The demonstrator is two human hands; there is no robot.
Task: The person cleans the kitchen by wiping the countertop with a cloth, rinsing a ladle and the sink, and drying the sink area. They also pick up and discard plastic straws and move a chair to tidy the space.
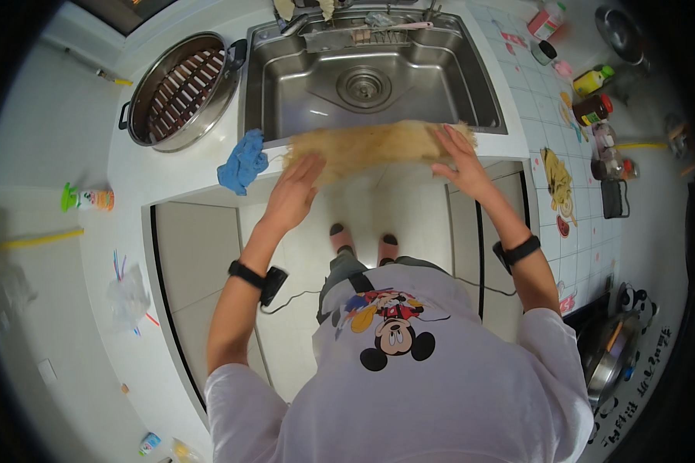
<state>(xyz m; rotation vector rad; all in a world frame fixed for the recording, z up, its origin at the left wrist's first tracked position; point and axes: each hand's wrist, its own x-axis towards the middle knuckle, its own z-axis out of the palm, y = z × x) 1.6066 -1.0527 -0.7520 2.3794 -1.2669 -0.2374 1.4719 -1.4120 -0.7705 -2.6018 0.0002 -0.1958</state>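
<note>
A tan cloth (376,144) with frayed ends lies stretched along the front rim of the steel sink, its lower edge hanging past the counter front. It looks slightly blurred. On its left end my left hand (295,188) rests with the fingers extended and the back of the hand up. At the right end, my right hand (460,159) has its fingers stretched over the cloth and the thumb spread away. A crumpled blue cloth (243,163) sits on the counter just left of my left hand. Beyond the tan cloth is the sink basin (284,87) with its round drain (364,85).
A steel steamer pot (197,136) with a slatted rack stands left of the sink. A spray bottle (92,199) is farther left. A wire rack (382,38) hangs at the sink's back. On the right counter are a yellow-brown cloth (557,176), several jars and bottles, and a pan (608,364).
</note>
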